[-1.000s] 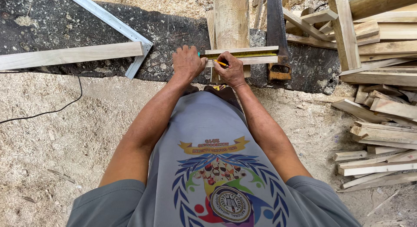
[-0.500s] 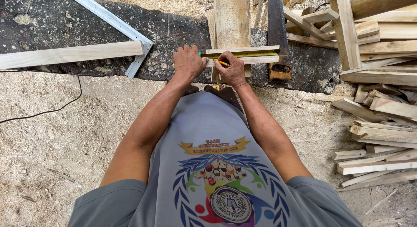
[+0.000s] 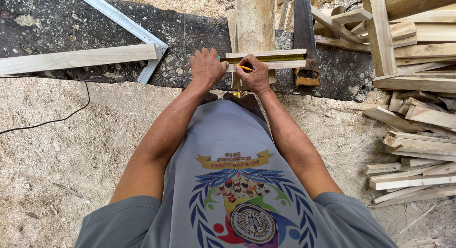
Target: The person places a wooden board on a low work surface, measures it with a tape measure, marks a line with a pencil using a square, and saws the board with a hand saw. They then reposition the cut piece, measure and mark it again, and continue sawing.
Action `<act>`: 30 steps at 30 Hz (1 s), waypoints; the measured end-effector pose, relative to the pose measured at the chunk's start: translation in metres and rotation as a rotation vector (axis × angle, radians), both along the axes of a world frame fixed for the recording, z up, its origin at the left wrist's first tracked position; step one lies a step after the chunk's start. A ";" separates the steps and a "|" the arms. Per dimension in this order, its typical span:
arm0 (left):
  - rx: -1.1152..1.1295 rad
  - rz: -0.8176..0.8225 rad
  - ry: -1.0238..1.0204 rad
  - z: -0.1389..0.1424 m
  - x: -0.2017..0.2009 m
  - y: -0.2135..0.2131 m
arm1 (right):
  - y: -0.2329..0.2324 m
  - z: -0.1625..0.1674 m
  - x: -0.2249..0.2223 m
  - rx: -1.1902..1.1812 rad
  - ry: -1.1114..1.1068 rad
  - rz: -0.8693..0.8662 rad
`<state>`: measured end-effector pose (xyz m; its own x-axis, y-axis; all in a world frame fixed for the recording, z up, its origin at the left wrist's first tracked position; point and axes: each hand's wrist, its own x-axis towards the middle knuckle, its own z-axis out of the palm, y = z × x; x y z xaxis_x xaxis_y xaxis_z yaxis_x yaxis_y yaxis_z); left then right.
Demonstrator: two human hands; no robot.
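Barely any change from half a second ago: left hand [image 3: 207, 67] still presses flat on the wood strip [image 3: 273, 65] across the dark table [image 3: 95, 34], right hand [image 3: 256, 76] still grips a yellow pencil [image 3: 245, 67] against it, marking continuing.

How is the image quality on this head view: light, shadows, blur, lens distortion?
Head view: even daylight, no glare, only soft shadows under the wood strip and beside the saw. Both hands are sharp, the left hand on the strip, the right hand with a yellow pencil. Wide-angle stretch shows at the edges, bowing the plank pile.
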<state>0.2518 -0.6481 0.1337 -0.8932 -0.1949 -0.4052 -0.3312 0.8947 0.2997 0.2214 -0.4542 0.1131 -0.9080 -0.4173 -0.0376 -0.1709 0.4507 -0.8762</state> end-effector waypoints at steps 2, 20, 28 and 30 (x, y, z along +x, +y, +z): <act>0.001 0.000 -0.009 0.000 0.000 0.000 | -0.001 0.000 0.000 0.002 -0.004 0.000; -0.018 0.010 0.042 -0.002 0.001 -0.001 | -0.008 0.014 -0.002 0.062 0.164 0.100; -0.014 -0.009 0.012 0.001 0.001 -0.001 | -0.014 0.026 -0.010 0.135 0.267 0.244; -0.010 -0.014 -0.018 0.002 0.000 -0.001 | -0.016 0.030 -0.015 0.186 0.294 0.292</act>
